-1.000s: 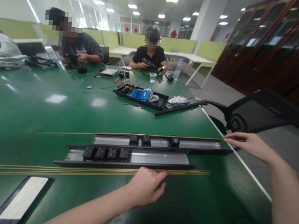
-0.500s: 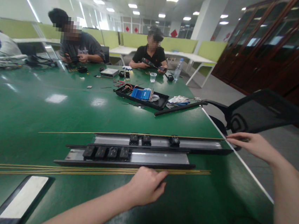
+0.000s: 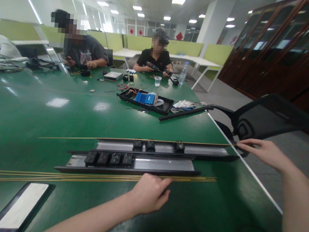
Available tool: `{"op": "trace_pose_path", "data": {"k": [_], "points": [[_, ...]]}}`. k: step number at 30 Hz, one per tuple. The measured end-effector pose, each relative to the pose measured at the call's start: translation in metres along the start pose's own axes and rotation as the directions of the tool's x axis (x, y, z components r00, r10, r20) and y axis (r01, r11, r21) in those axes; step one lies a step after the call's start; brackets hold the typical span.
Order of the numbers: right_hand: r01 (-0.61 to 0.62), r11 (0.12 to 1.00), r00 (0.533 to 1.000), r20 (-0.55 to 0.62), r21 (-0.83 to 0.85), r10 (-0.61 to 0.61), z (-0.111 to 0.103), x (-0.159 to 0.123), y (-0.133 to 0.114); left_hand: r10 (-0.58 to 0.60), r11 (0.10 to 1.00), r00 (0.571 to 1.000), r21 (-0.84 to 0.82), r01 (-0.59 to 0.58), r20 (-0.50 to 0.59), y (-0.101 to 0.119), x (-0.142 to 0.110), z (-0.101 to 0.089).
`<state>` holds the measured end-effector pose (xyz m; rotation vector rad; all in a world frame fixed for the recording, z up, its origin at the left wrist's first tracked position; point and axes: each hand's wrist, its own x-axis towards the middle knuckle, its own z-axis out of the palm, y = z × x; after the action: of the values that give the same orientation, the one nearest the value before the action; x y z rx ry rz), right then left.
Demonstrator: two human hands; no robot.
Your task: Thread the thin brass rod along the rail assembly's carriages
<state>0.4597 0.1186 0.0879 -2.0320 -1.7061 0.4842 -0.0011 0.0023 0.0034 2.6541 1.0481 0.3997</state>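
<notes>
Right hand (image 3: 260, 151): pinches gold rod (image 3: 67, 138), frame right
Left hand (image 3: 149, 193): curled at rod bundle (image 3: 88, 178), lower centre; cannot tell grip

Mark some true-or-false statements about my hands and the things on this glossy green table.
1. Your right hand holds a thin golden rod. True.
2. The boxy black blocks in the nearer black-edged silver channel number three. False: there are four.
3. A clear plastic bottle stands farther away than the shallow black tray. True.
4. The black rectangular slab with a white face lies right of your left hand. False: it lies to the left.
</notes>
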Motion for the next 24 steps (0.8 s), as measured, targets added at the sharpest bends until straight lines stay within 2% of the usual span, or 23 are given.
{"op": "trace_pose_path", "data": {"k": [5,10,13,16,18,24], "points": [[0.004,1.000,1.000,0.008,-0.030,-0.004,-0.001,-0.001,-0.009,-0.003,1.000,1.000,0.011,0.003,0.014,0.000,0.000,0.000],[0.084,0.992,0.996,0.003,-0.093,-0.084,-0.001,-0.004,-0.032,-0.005,1.000,1.000,0.008,0.005,0.017,0.001,0.000,-0.001],[0.180,0.979,0.983,-0.027,-0.101,-0.183,0.004,-0.012,-0.055,-0.003,1.000,1.000,0.004,0.003,0.011,0.001,0.000,-0.001],[0.211,0.975,0.977,-0.023,-0.068,-0.213,0.016,-0.021,-0.078,-0.003,1.000,1.000,0.010,0.003,0.006,0.001,0.000,-0.001],[0.225,0.973,0.974,0.026,-0.043,-0.225,0.027,-0.025,-0.089,-0.003,1.000,1.000,0.010,0.003,0.003,0.000,0.000,0.000],[0.423,0.906,0.906,0.028,-0.009,-0.422,0.064,-0.027,-0.112,-0.003,1.000,1.000,-0.006,0.003,-0.004,0.000,0.001,0.000]]}}
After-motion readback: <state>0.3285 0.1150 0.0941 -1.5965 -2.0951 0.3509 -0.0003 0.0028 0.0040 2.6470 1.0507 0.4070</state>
